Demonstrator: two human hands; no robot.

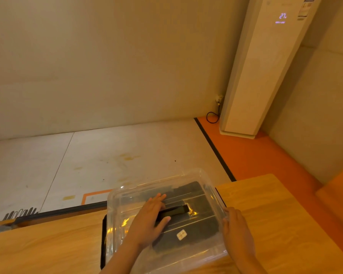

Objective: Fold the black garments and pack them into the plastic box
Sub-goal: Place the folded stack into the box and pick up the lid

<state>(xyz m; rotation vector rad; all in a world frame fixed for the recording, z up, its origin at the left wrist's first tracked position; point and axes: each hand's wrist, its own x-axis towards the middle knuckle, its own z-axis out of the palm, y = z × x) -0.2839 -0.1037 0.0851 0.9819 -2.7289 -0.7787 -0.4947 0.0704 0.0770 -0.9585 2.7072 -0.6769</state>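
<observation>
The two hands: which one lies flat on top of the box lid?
The left hand rests palm-down on the clear lid. The right hand only grips the box's right edge.

Indoor room, prob. office/studio-type space, not a kitchen. Bare beige walls point(107, 66), pale floor point(107, 155) w/ orange marking lines point(95, 194), orange strip at 2 o'clock, standing AC unit point(265, 72) showing 27, wood table point(48, 244) at 6 o'clock.
</observation>
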